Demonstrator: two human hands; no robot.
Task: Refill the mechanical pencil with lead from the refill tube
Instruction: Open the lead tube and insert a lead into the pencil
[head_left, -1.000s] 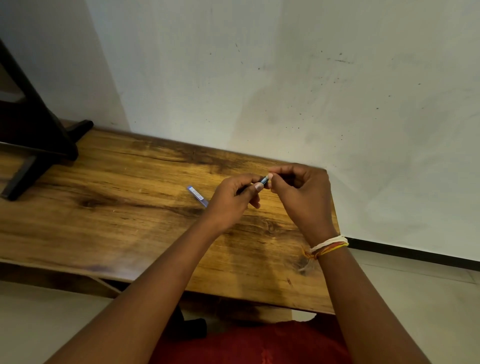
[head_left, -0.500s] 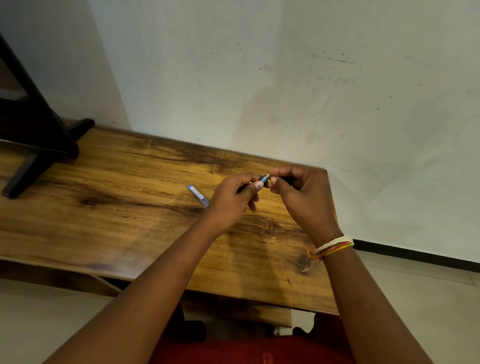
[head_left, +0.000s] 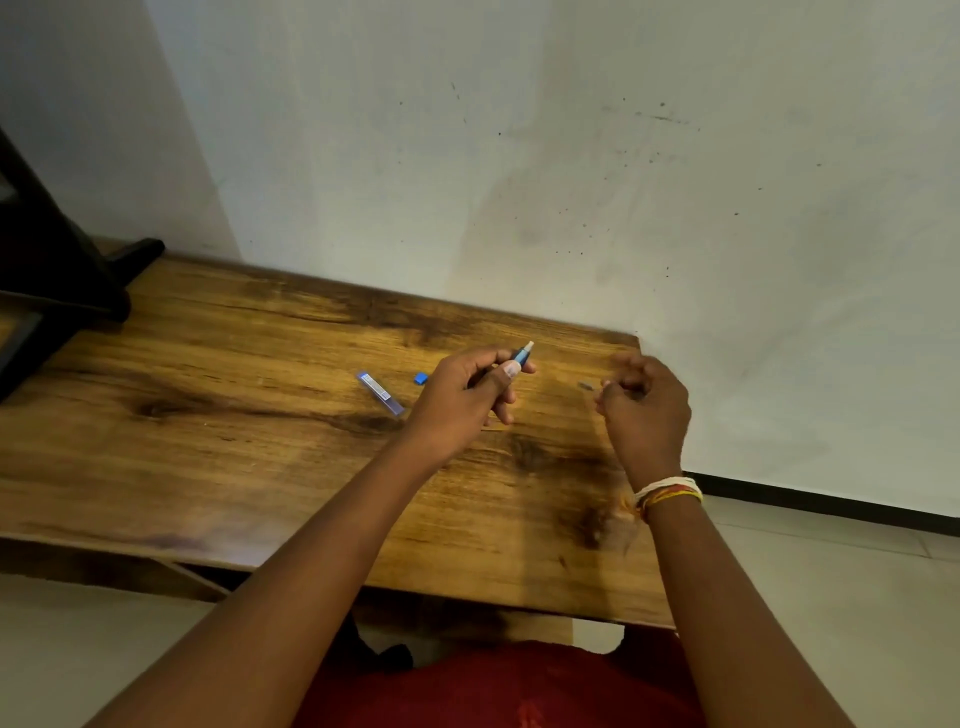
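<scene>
left hand (head_left: 457, 400) grip holding pencil (head_left: 521, 355), right hand (head_left: 644, 405) grip pinching small blurred piece (head_left: 585, 385)

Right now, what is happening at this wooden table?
A person is refilling a mechanical pencil. The left hand holds the pencil with its end pointing up and away. The right hand is apart from it and pinches a small thin piece, too blurred to identify. The refill tube and a small blue cap lie on the table.

Left hand (head_left: 462, 395) clenched, right hand (head_left: 647, 402) curled.
</scene>
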